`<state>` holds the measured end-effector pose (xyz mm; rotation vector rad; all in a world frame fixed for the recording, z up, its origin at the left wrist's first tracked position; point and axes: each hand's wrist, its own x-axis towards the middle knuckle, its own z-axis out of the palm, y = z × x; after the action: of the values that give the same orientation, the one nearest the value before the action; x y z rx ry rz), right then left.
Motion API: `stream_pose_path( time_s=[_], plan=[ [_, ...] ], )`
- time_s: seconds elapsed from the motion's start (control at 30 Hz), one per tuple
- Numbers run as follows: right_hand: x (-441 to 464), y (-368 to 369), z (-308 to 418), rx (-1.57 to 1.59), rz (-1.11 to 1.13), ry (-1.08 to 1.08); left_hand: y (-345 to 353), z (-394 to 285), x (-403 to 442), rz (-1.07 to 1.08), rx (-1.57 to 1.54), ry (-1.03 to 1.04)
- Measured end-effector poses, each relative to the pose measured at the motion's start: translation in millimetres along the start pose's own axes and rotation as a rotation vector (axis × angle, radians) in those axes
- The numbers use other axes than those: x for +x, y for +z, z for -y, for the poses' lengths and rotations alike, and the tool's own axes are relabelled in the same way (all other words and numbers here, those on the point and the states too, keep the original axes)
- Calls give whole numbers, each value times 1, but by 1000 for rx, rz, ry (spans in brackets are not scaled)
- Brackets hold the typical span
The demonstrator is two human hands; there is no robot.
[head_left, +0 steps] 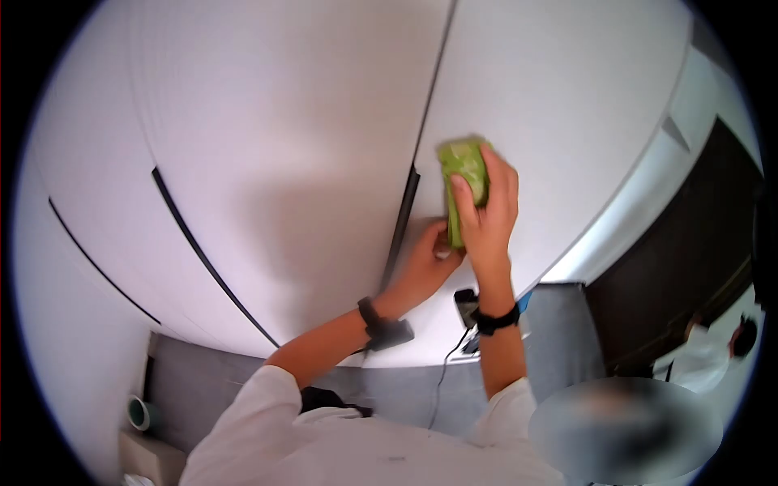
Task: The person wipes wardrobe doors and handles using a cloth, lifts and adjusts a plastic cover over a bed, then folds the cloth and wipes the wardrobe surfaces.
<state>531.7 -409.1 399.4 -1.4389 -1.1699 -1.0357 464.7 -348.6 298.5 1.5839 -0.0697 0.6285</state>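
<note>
My right hand [493, 215] is wrapped round a light green, soft-looking packet or folded cloth [464, 154] with a paler pattern; which of the two it is, I cannot tell. Its thumb lies across the front and the fingers go round the right side. Just below and to the left, my left hand [428, 263] is closed, its curled fingers at the green thing's lower end. Both hands are in front of a white cabinet door [559, 105], right beside a long black handle [404, 212]. Dark bands with small boxes sit on both wrists.
More white doors [308, 89] with black handle strips [203, 243] stretch to the left. A dark cable [442, 381] hangs down to the grey floor [559, 332]. A green-and-white round object [139, 413] is at lower left. Another person [705, 356] is at right, near a dark door [673, 243].
</note>
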Motion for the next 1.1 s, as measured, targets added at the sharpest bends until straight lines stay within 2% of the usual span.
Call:
stream_pose_path(
  time_s=[0.03,0.07,0.13,0.17,0.23,0.3,0.4,0.43,0.5,0.53,0.6,0.63,0.73,0.8,0.9,0.93,0.97,1.0,1.1],
  plan=[
    [8,-4,3,17,38,-94,2,-10,0,-26,-101,66],
    [17,-10,7,-7,24,-56,8,-20,-3,-63,-213,130],
    [41,-19,21,-1,177,-200,17,-45,-7,-37,-317,99],
    [50,-25,28,-25,178,-195,22,-60,-8,-40,-420,98],
    [68,-28,45,-82,318,-227,25,-84,-8,-8,-504,137],
    [87,-17,61,-75,414,-274,18,-98,-3,-7,-739,-44],
    [103,10,93,-67,464,-369,0,-113,-1,33,-891,-13],
    [108,16,110,-85,466,-352,-13,-121,-7,64,-912,36],
    [103,30,144,-88,460,-294,-41,-141,-32,60,-870,12],
    [102,45,167,-54,483,-334,-64,-153,-45,12,-848,-53],
    [100,71,205,-181,474,-168,-107,-155,-58,11,-841,11],
    [100,85,221,-176,478,-178,-125,-157,-67,51,-829,35],
    [105,125,243,-194,408,-178,-164,-158,-70,-31,-806,56],
    [99,161,269,-220,350,-292,-202,-157,-85,-64,-847,69],
    [83,230,340,-224,456,-250,-293,-169,-132,-87,-847,105],
    [99,205,313,-183,434,-241,-262,-176,-111,-104,-803,104],
    [90,235,345,-214,469,-276,-302,-178,-133,-81,-849,166],
    [89,244,354,-235,509,-296,-312,-181,-140,-67,-889,212],
    [78,282,391,-245,596,-223,-357,-181,-166,-156,-879,190]
  ],
)
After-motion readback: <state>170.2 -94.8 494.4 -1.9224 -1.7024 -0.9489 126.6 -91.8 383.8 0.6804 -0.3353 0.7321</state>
